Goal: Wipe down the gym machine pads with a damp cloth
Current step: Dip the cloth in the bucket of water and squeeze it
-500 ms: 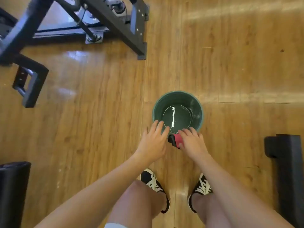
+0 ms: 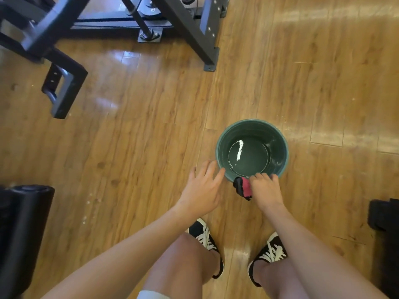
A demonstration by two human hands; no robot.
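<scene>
Black pads: one padded roll (image 2: 26, 234) lies at the near left edge and a dark block (image 2: 384, 229) at the near right. Both are well apart from the cloth, and neither is being wiped yet.
Left hand: the left hand (image 2: 201, 190) is wide, with its fingers straight and spread, and holds nothing. Its forefinger reaches the bucket's near-left side, though I cannot tell whether it touches.
Right hand: the right hand (image 2: 266, 190) has its fingers curled over the cloth, pinning it at the bucket's near rim.
Cloth: the small pink and black cloth (image 2: 243, 188) is bunched up and hangs outside the rim, just left of the right hand.
Handling: the cloth is probably light, limp and heavier once wet. It is best gathered whole in the fist, dipped and wrung out, as loose corners would drip on the wood.
Bucket: the green bucket (image 2: 280, 145) stands on the wooden floor (image 2: 129, 147) and holds shallow water (image 2: 248, 156). It would likely slop if nudged.
Machine frame: the dark steel frame (image 2: 190, 29) stands at the far left.
</scene>
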